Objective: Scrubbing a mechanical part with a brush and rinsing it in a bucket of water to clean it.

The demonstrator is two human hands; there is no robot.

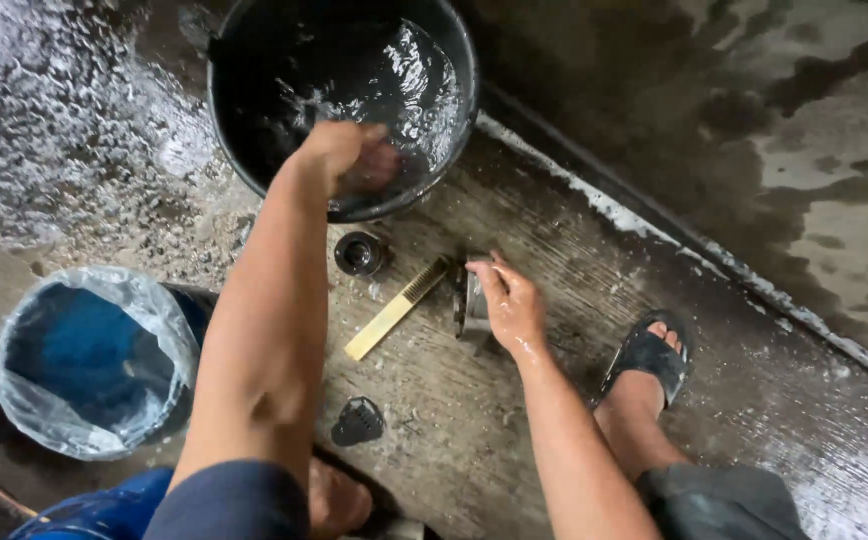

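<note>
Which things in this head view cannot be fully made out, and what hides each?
- Left hand: its grip inside the black bucket is hidden by rippling water.
- Metal part: the right hand covers much of it.
- Blue bin: clear liner and forearm hide parts.
- Left foot: cut off by the bottom edge.

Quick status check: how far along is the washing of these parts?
Done: cannot tell which parts are already clean. In hand: left hand dips in the black water bucket; right hand grips a metal part. Waiting on wet boards: round black part, brush, black piece.
</note>
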